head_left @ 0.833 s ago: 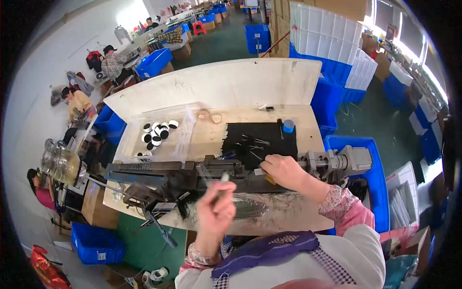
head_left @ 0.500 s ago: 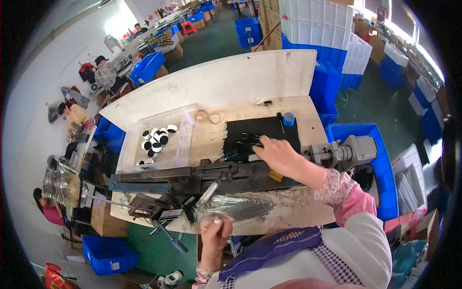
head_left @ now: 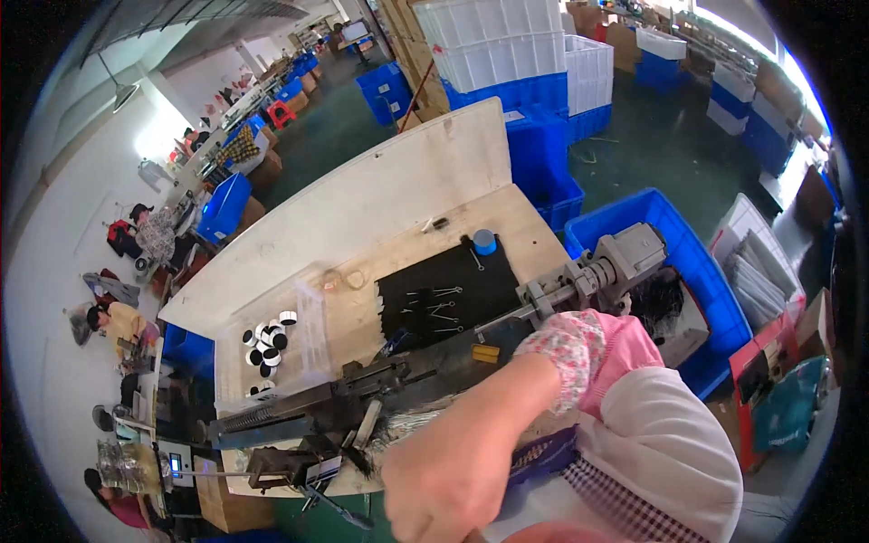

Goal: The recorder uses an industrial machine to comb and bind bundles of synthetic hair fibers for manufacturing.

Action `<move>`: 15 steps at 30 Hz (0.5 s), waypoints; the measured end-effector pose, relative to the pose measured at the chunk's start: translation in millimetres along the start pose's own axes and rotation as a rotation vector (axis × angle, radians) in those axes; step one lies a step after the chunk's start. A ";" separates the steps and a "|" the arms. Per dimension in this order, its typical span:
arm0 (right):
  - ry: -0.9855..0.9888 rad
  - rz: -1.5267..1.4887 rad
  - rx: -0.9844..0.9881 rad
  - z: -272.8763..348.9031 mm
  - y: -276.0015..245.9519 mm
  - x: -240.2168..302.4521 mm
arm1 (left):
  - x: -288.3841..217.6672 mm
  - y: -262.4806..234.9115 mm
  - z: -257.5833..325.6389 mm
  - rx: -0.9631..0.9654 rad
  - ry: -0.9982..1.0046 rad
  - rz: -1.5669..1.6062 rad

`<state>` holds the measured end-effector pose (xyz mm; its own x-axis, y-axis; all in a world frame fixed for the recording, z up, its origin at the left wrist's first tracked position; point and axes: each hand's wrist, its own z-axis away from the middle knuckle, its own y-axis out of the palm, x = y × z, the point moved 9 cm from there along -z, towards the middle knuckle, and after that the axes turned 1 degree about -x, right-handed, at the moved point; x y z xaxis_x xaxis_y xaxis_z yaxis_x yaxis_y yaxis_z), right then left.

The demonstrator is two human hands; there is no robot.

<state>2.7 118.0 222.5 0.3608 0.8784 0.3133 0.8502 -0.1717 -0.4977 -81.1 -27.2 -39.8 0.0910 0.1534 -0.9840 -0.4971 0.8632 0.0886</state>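
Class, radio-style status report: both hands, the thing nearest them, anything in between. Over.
Right hand low in front, closed, contents hidden. Left hand not in view. Long dark metal machine lies just beyond it on the workbench. Nothing between them.

White stacked crates (head_left: 493, 41) behind bench; brown cartons (head_left: 819, 321) right.

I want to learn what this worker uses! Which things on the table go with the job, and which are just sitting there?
In the job: the right hand, raised near the camera over the long dark machine; the bundle of thin wires beside it.

Just lying about: black and white rings in the clear tray; small metal tools on the black mat; blue cap; blue crate.
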 end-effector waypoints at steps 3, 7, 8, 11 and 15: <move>0.080 -0.100 -0.081 5.2 -4.8 -11.4 | -5.7 1.8 2.1 0.058 0.050 -0.124; 0.023 -0.263 -0.168 -6.0 -10.4 5.5 | -12.2 10.1 10.5 0.155 0.107 -0.296; 0.008 -0.225 -0.089 -4.9 -2.4 12.3 | -14.3 14.8 12.0 0.183 0.123 -0.337; 0.035 -0.030 -0.084 18.4 5.2 13.1 | -19.2 36.3 11.6 0.294 0.166 -0.466; 0.141 -0.131 -0.378 42.6 -11.0 9.4 | 13.9 51.4 27.7 0.468 0.096 -0.634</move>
<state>-19.7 147.1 196.5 0.2672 0.8386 0.4748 0.9636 -0.2373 -0.1231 -81.6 32.6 -44.7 0.1498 -0.4588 -0.8758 0.0413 0.8880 -0.4581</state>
